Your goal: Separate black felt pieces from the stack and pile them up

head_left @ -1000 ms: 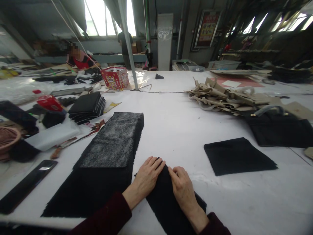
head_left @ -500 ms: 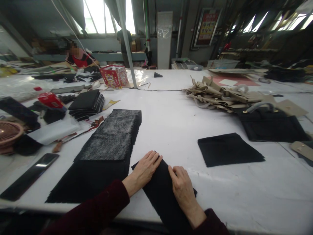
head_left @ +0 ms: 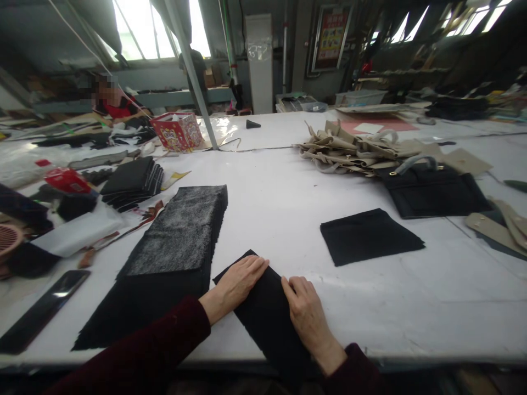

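Note:
A folded strip of black fabric (head_left: 263, 315) lies slanted at the near edge of the white table (head_left: 288, 203). My left hand (head_left: 239, 282) rests flat on the strip's left side, fingers stretched out. My right hand (head_left: 304, 312) lies on its right edge with the fingers together and bent slightly against the cloth. Both sleeves are dark red. To the left lies a long stack of black fabric pieces (head_left: 177, 247) with a greyish top. A single folded black piece (head_left: 368, 236) lies apart to the right.
A black handbag (head_left: 432, 192) and a heap of beige bag parts (head_left: 362, 151) sit at the right. Black folded pieces (head_left: 132, 181), a red box (head_left: 177, 131), white sheets and a dark flat bar (head_left: 41, 310) fill the left. A person (head_left: 109, 99) sits far back left.
The view has drifted back and to the right, so the table's near edge now shows. The strip has slid a little toward me under both hands, which keep their places on it.

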`<state>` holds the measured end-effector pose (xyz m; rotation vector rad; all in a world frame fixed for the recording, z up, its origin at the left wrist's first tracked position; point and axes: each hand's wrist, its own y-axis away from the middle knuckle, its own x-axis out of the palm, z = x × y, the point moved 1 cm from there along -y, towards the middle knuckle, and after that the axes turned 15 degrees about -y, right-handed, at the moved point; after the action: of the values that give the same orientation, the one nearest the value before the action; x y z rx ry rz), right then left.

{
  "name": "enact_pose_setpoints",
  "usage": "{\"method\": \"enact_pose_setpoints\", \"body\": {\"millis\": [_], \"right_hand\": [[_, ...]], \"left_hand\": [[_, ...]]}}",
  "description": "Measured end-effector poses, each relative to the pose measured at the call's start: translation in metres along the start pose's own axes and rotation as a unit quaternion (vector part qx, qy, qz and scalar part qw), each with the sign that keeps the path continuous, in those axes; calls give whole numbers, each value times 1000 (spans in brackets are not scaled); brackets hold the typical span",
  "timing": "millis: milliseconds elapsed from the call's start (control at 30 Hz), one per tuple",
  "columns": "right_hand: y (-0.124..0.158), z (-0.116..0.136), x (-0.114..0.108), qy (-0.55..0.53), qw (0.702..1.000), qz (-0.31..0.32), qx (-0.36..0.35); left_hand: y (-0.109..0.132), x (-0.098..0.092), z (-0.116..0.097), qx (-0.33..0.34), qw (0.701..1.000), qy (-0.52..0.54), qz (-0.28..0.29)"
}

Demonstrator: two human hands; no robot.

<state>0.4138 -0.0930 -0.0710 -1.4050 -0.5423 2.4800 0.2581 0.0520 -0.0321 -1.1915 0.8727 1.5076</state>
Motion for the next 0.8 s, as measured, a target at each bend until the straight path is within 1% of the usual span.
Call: {"method": "enact_pose_setpoints", "body": {"millis": [167,267,400,467,633,800], "right_hand": [[3,2,-7,10,1000,3,8],[6,4,-11,16,1000,7,12],[12,3,-15,23,1000,1,15],[15,3,-17,24,1000,1,17],[22,2,-21,29,999,8,27],[26,1,-26,34,999,3,20]], "left_hand": [[-1,-7,-3,14,999,-17,25],[-2,-10,-6,25,999,-24,20],[-4,-9,-7,46,999,-7,12],[-5,-9,-9,49,999,-7,20],[-7,-16,-15,60,996,-46,44],[-8,-16,-20,82,996,-31,28]]}}
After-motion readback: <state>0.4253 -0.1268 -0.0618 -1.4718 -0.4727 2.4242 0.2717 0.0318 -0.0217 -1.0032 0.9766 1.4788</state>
